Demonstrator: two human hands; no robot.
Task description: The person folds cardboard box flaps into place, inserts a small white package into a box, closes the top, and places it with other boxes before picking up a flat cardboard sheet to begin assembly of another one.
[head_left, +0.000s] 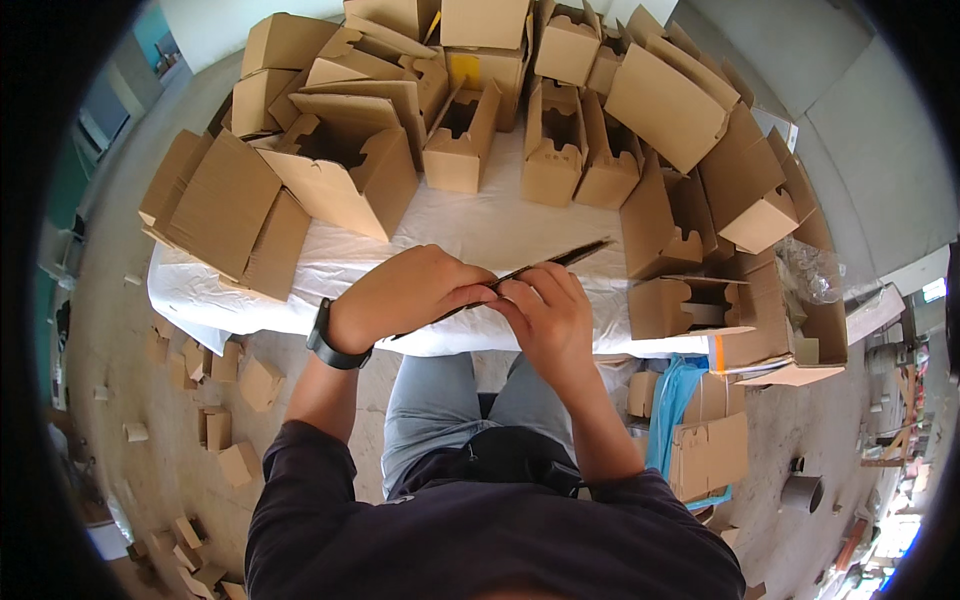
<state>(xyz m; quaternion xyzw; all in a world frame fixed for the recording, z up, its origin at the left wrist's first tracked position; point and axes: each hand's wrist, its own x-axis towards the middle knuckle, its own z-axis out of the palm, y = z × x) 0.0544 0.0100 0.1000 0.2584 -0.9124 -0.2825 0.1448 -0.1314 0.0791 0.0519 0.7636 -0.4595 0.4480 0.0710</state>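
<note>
Both hands are together above the near edge of the white-covered table (470, 225). Between them is a thin, flat, dark-edged piece (582, 252), seen almost edge-on and slanting up to the right; it may be folded cardboard, but its kind is unclear. My left hand (420, 285), below a black wristband, pinches it near its middle with thumb and fingers. My right hand (548, 310) grips it just beside, with curled fingers and the thumb close to the left fingertips. The left hand and forearm hide much of the piece's lower left end.
Open brown cardboard boxes (350, 165) ring the table's far side and both ends, some stacked. A clear plastic wrap (808, 270) lies among boxes at right. Beside the table's right front stand a blue plastic bag (672, 410) and a carton (710, 455). Small cartons (262, 385) litter the floor at left.
</note>
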